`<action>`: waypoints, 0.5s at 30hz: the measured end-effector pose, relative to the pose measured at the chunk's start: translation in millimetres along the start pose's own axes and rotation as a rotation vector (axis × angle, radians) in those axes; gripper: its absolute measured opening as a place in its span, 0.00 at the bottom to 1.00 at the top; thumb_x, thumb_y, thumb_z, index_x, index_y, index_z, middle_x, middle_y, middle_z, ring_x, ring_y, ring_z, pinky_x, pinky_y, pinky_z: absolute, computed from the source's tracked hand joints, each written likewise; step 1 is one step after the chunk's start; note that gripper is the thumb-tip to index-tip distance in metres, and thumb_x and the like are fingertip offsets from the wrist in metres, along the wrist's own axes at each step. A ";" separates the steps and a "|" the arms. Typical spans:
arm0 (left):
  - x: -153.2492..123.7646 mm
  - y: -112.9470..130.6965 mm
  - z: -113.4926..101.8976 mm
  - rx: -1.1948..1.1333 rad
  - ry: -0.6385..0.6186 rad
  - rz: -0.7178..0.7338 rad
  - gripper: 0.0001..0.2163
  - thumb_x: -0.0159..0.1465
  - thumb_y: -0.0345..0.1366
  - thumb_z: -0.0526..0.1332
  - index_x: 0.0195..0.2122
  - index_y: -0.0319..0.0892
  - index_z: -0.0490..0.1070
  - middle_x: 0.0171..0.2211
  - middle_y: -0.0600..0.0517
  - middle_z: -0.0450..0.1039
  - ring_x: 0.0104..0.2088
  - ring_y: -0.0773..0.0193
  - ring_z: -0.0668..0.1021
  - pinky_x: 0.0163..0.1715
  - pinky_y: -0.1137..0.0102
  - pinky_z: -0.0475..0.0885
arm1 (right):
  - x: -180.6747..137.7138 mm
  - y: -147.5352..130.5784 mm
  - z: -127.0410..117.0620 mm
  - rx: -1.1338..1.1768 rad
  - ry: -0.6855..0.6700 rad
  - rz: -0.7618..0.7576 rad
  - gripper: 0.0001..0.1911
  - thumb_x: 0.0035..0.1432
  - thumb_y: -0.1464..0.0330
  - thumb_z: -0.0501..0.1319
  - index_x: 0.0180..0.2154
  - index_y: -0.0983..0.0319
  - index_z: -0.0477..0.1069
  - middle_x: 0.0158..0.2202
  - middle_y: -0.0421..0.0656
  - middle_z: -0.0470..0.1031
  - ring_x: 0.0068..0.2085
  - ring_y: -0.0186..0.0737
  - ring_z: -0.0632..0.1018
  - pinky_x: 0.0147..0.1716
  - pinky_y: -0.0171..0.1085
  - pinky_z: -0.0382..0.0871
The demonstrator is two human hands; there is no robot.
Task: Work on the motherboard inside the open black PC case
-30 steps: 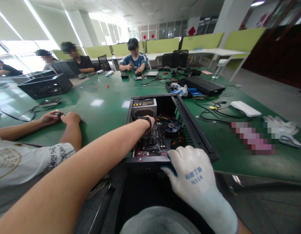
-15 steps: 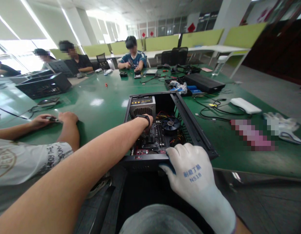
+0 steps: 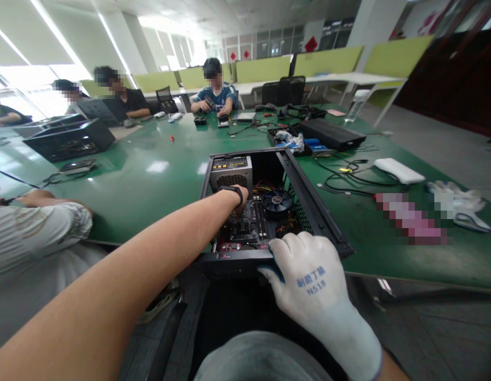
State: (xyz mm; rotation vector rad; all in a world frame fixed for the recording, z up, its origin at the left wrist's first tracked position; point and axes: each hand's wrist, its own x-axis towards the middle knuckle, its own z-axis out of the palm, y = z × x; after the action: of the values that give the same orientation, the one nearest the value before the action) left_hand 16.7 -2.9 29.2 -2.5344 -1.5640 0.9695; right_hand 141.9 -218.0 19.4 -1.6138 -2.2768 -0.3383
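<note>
1. Open-plan office, long green desk (image 3: 158, 180) shared with other people; cables, a black flat box and a white slab lie far right.
2. PC case (image 3: 309, 211) sits open-topped at the near desk edge, centre of view, its near end hanging slightly over the edge.
3. Left hand (image 3: 239, 198) reaches deep into the case, just in front of the PSU (image 3: 231, 172) and over the board (image 3: 249, 227). Fingers hidden behind the wrist, so I cannot tell whether it grips anything.
4. Right hand (image 3: 309, 275), in a white glove, rests curled over the case's near rim with fingers hooked on the metal edge; reads as a steadying grip on the case.
5. Fan (image 3: 277, 201) sits right of the left hand, wires bunched beside it.
6. Handling, my read: the case is stiff sheet metal, fairly heavy with PSU fitted, and slick on this glossy desk. Hold it by the rim or side walls; edges are likely sharp, so the gloved hand is the right one for that.
7. Board is fragile: hold by edges only, keep off the fan blades, don't yank the wires.
8. Person at left (image 3: 34, 233) leans on the desk, well apart from the case.
</note>
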 end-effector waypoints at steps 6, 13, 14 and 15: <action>2.4 0.2 2.3 0.025 0.003 0.012 0.25 0.48 0.34 0.72 0.48 0.32 0.79 0.47 0.38 0.79 0.48 0.51 0.79 0.48 0.69 0.73 | -0.9 0.0 -0.2 0.006 -0.012 0.003 0.14 0.54 0.58 0.66 0.39 0.58 0.70 0.33 0.44 0.70 0.36 0.46 0.65 0.34 0.43 0.45; 1.6 0.9 0.5 0.034 -0.006 0.017 0.25 0.48 0.34 0.71 0.48 0.31 0.78 0.48 0.38 0.79 0.49 0.52 0.79 0.50 0.69 0.72 | -1.2 0.0 -0.2 0.002 -0.027 0.005 0.14 0.55 0.58 0.65 0.40 0.59 0.71 0.34 0.44 0.71 0.36 0.46 0.66 0.34 0.43 0.45; 0.1 1.5 -0.6 0.031 -0.009 0.017 0.25 0.48 0.34 0.71 0.48 0.31 0.78 0.48 0.38 0.79 0.49 0.51 0.79 0.51 0.69 0.72 | -1.1 -0.1 0.0 0.001 -0.026 0.005 0.14 0.55 0.58 0.65 0.40 0.59 0.71 0.34 0.44 0.71 0.36 0.46 0.66 0.34 0.43 0.45; -1.6 2.1 -1.7 0.030 -0.014 0.013 0.25 0.48 0.34 0.72 0.48 0.32 0.79 0.47 0.38 0.79 0.49 0.51 0.79 0.51 0.68 0.72 | -1.1 -0.1 0.1 -0.001 -0.024 0.006 0.14 0.55 0.58 0.65 0.39 0.59 0.71 0.34 0.44 0.70 0.36 0.46 0.65 0.34 0.43 0.45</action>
State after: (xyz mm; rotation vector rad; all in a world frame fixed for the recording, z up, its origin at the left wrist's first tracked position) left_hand 18.7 -4.7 30.7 -2.5270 -1.5265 1.0063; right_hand 142.1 -218.9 18.9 -1.6331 -2.2895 -0.3203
